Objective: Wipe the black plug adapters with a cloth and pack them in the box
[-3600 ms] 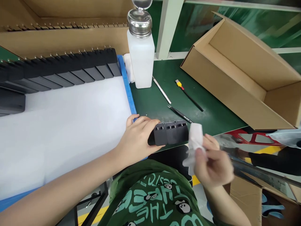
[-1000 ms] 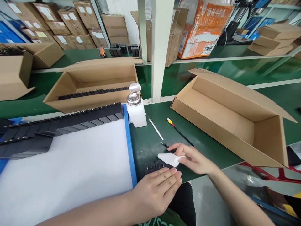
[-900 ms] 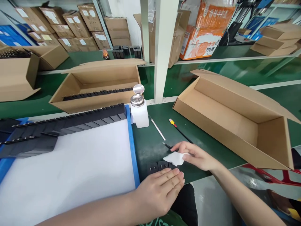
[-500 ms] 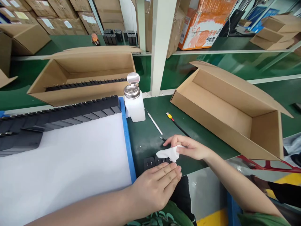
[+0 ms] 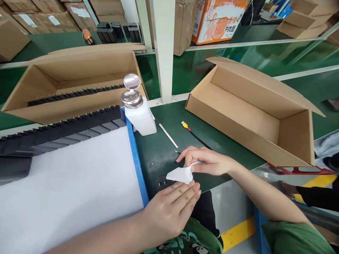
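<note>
Green bench mat (image 5: pixel 164 155), stacked cartons and shelving beyond. Empty open cardboard box (image 5: pixel 254 113) lies beyond the right hand; white foam sheet (image 5: pixel 69 187) in a blue tray sits outboard of the left. Left hand (image 5: pixel 169 208), fingers flat and together, presses black adapters (image 5: pixel 162 182) down, apparently to steady them. Right hand (image 5: pixel 209 161) pinches a white wipe (image 5: pixel 180 174) against their top faces. Dispenser bottle (image 5: pixel 139 113) stands ahead of both hands

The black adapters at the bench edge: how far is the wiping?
In hand: the right hand presses a white wipe on the black adapters, steadied by the left hand. Done: cannot tell. Left: the adapter row seems waiting; the open carton holds none.
</note>
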`<action>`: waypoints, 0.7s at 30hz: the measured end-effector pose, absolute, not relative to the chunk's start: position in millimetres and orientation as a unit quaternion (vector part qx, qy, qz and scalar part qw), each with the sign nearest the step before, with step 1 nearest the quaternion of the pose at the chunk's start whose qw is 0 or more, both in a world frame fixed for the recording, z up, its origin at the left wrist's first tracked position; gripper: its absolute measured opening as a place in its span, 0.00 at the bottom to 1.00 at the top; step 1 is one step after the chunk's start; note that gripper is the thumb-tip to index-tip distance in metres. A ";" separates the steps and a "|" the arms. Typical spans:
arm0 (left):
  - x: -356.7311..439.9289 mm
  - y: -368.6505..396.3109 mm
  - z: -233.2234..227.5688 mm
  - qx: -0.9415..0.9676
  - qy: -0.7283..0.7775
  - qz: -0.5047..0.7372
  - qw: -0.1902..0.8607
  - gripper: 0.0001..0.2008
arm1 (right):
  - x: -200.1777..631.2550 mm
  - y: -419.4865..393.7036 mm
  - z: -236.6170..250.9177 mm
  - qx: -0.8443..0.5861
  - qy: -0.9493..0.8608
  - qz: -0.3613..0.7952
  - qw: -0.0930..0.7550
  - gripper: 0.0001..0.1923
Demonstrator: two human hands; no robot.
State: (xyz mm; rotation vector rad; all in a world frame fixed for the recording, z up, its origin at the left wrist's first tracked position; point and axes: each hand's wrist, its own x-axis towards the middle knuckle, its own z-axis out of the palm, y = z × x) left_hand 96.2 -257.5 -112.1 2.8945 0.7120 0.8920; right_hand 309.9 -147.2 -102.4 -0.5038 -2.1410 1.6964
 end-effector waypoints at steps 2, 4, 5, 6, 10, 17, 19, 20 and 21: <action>96.5 -256.6 -110.3 0.931 0.226 0.285 0.016 0.16 | 309.1 -142.6 -104.0 -0.164 -0.761 0.603 0.176 0.08; 96.8 -256.0 -108.2 0.930 0.228 0.289 0.012 0.16 | 305.7 -137.7 -107.3 -0.145 -0.761 0.610 0.168 0.10; 96.9 -255.9 -107.4 0.929 0.231 0.291 0.010 0.16 | 303.5 -135.5 -109.5 -0.141 -0.759 0.614 0.166 0.10; 96.9 -256.0 -106.7 0.928 0.233 0.292 0.007 0.17 | 301.3 -133.5 -111.9 -0.141 -0.757 0.615 0.166 0.10; 96.3 -257.0 -106.4 0.930 0.231 0.286 0.007 0.17 | 298.9 -130.7 -119.4 -0.169 -0.746 0.615 0.189 0.10; 95.6 -256.5 -106.0 0.930 0.231 0.285 0.007 0.16 | 306.1 -141.7 -110.2 -0.177 -0.737 0.610 0.232 0.08; 96.5 -256.7 -107.4 0.928 0.235 0.289 0.005 0.15 | 304.4 -143.5 -108.5 -0.154 -0.752 0.605 0.210 0.07; 97.0 -257.0 -108.5 0.927 0.237 0.291 0.005 0.15 | 303.6 -143.5 -108.2 -0.150 -0.756 0.603 0.206 0.08; 97.3 -257.4 -109.5 0.926 0.237 0.292 0.004 0.15 | 303.4 -143.0 -108.0 -0.151 -0.756 0.602 0.206 0.08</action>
